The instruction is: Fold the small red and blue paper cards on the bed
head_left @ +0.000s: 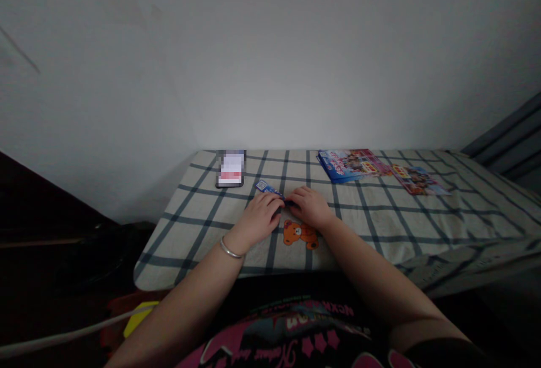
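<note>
A narrow strip of blue printed paper (270,189) with a QR code at its far left end lies low over the checked cloth in the middle. My left hand (260,214), with a silver bangle at the wrist, has its fingers curled together on the near edge of the paper. My right hand (310,207) pinches at the paper's right end, its fingertips close to those of the left. Both hands cover much of the strip, so its full shape is hidden. Just below the right hand shows an orange bear picture (299,235) on the cloth.
A phone (231,168) with a blurred screen lies at the back left. At the back right sits a stack of colourful printed leaflets (342,168), with a single leaflet (422,181) beside it. A pale wall (296,75) rises behind the table (181,210).
</note>
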A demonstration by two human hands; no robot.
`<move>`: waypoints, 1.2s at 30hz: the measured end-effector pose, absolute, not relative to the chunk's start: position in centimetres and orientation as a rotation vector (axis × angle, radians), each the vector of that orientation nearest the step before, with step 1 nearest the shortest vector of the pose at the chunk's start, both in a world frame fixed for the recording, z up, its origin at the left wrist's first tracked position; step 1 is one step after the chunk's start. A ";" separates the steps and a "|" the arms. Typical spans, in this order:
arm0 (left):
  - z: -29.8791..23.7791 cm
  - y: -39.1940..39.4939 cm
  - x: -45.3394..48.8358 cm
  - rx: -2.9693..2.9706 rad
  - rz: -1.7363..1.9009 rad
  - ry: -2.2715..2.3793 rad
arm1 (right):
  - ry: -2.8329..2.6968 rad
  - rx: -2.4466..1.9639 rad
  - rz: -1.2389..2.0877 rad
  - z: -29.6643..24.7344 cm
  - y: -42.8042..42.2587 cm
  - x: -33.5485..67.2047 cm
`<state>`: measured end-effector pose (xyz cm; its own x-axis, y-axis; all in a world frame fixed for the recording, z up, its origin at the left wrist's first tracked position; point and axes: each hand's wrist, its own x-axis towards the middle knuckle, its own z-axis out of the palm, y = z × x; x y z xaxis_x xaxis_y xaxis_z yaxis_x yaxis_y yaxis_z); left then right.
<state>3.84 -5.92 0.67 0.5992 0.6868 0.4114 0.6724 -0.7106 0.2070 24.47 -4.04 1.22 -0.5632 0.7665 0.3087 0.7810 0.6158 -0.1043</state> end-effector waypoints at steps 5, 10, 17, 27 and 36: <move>0.7 -5.8 3.8 2.749 0.861 1.220 | -2.465 -1.225 -0.044 0.9 -3.9 24.6; 1.1 -5.5 3.6 2.724 0.940 1.376 | -2.398 -1.173 0.095 0.9 -3.9 24.5; 1.9 -5.6 3.4 2.657 0.934 1.555 | -2.315 -1.130 0.250 0.9 -3.9 24.5; 2.4 -5.9 3.5 2.697 0.916 1.554 | -2.239 -1.191 0.250 0.7 -3.8 24.6; 2.2 -5.9 3.5 2.696 0.873 1.514 | -2.300 -1.212 0.227 1.2 -4.1 24.5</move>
